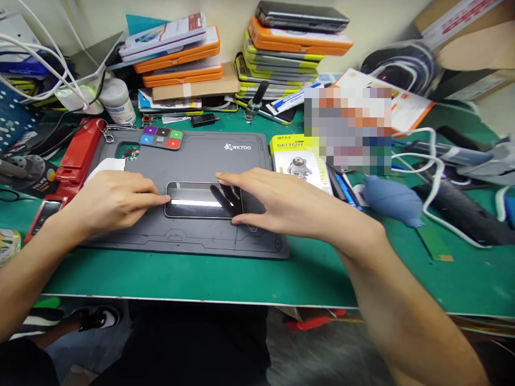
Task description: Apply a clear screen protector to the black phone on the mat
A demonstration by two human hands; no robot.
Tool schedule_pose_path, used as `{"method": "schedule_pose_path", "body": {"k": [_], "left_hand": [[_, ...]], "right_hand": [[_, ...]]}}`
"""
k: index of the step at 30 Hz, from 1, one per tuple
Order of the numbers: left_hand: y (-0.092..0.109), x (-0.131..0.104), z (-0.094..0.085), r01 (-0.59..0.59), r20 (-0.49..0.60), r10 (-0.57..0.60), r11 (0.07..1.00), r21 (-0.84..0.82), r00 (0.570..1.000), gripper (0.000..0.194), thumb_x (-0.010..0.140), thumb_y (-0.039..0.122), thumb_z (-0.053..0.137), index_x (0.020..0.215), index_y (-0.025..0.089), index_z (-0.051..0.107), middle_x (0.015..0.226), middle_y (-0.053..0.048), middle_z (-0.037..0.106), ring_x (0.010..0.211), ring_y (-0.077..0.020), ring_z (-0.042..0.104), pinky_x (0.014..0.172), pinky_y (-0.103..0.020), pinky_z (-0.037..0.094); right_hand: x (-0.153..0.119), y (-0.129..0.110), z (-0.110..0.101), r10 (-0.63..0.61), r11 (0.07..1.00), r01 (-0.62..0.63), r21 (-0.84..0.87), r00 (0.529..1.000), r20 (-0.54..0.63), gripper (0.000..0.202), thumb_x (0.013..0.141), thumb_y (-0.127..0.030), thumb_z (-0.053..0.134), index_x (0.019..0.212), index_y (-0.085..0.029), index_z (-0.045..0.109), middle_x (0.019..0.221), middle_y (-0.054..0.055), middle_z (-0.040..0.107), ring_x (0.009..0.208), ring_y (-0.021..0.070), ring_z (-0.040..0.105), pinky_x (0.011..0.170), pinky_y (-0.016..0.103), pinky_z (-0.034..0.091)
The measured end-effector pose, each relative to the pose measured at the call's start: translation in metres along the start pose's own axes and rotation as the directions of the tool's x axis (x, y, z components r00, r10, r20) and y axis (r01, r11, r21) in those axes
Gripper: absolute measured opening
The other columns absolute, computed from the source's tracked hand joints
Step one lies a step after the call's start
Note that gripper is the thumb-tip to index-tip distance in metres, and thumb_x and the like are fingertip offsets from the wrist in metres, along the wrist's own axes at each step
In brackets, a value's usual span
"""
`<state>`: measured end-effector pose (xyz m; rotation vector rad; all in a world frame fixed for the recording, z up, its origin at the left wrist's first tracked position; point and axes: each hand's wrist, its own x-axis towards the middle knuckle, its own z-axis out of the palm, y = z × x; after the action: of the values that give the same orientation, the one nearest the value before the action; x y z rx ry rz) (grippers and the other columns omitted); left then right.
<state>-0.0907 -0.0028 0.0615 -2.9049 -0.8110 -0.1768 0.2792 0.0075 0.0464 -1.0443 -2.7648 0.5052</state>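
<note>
A smartphone (193, 210) lies face up, lengthwise from left to right, on a dark grey WKTOO work mat (225, 242). Its black glass reflects a bright strip of light. My right hand (277, 201) spans the phone's right end, fingers at the far edge and thumb at the near edge. At the left end, the index fingertip of my left hand (116, 201) touches the phone's rim. The other left fingers are curled, and what they may hold is hidden. A white sheet or cloth (107, 165) shows just behind that hand.
Behind the mat stand stacked orange cases (177, 56) and yellow-grey cases (281, 61). A small bottle (252, 110) and a white jar (117, 102) are at the back. To the right are a battery box (300, 161) and a blue air blower (392, 201); a red device (76, 153) is left.
</note>
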Motion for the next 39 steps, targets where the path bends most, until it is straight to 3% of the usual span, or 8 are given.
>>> {"method": "schedule_pose_path", "body": {"k": [5,13,19,25,30,39], "left_hand": [[-0.0008,0.0000,-0.0011,0.024,0.029,-0.024,1.000,0.009,0.999,0.042,0.110,0.020,0.045,0.124,0.029,0.083,0.103,-0.003,0.085,0.087,-0.0200,0.076,0.074,-0.032,0.052],[0.0016,-0.0013,-0.0025,0.030,0.011,-0.030,0.999,-0.017,0.999,0.039,0.109,0.019,0.049,0.125,0.030,0.083,0.104,-0.004,0.085,0.087,-0.0214,0.075,0.074,-0.032,0.051],[0.0041,0.0014,-0.0015,-0.052,-0.056,0.055,0.997,0.060,0.997,0.039,0.110,0.016,0.048,0.124,0.024,0.084,0.101,-0.005,0.085,0.084,-0.0212,0.076,0.072,-0.033,0.053],[0.0036,0.0007,-0.0030,0.012,-0.003,-0.012,1.000,-0.007,1.000,0.039,0.109,0.017,0.049,0.124,0.027,0.083,0.102,-0.005,0.085,0.086,-0.0199,0.076,0.074,-0.031,0.052],[0.0036,0.0004,-0.0007,-0.021,-0.040,0.021,1.000,-0.007,0.999,0.038,0.108,0.015,0.051,0.125,0.024,0.084,0.100,-0.006,0.084,0.084,-0.0194,0.075,0.074,-0.030,0.052],[0.0051,0.0007,-0.0026,-0.022,0.001,0.022,0.999,-0.036,1.000,0.037,0.109,0.016,0.052,0.129,0.022,0.083,0.098,-0.008,0.083,0.085,-0.0206,0.075,0.077,-0.031,0.056]], "right_hand": [[-0.0007,0.0004,0.0009,-0.010,1.000,0.010,-0.008,1.000,-0.018,0.076,0.103,-0.046,0.069,0.171,-0.021,0.046,0.149,0.015,0.074,0.133,0.0382,0.071,0.106,0.057,0.061],[-0.0008,0.0008,0.0003,-0.021,1.000,0.021,-0.010,1.000,-0.014,0.076,0.103,-0.045,0.069,0.171,-0.018,0.047,0.148,0.017,0.074,0.133,0.0388,0.071,0.106,0.056,0.061],[-0.0008,-0.0001,0.0003,-0.017,1.000,0.017,-0.002,1.000,-0.014,0.075,0.103,-0.045,0.067,0.171,-0.020,0.047,0.147,0.016,0.075,0.132,0.0379,0.071,0.106,0.056,0.061],[-0.0009,-0.0004,-0.0004,-0.010,1.000,0.010,-0.002,1.000,-0.011,0.075,0.103,-0.044,0.067,0.171,-0.018,0.047,0.148,0.017,0.074,0.132,0.0382,0.070,0.106,0.056,0.061],[-0.0005,-0.0006,-0.0005,-0.005,1.000,0.005,0.009,1.000,-0.009,0.075,0.103,-0.045,0.067,0.171,-0.022,0.047,0.148,0.016,0.074,0.132,0.0389,0.071,0.106,0.058,0.061],[-0.0002,-0.0039,-0.0025,0.007,1.000,-0.007,0.003,1.000,-0.001,0.074,0.103,-0.045,0.067,0.170,-0.018,0.049,0.147,0.017,0.074,0.133,0.0382,0.070,0.108,0.056,0.061]]}}
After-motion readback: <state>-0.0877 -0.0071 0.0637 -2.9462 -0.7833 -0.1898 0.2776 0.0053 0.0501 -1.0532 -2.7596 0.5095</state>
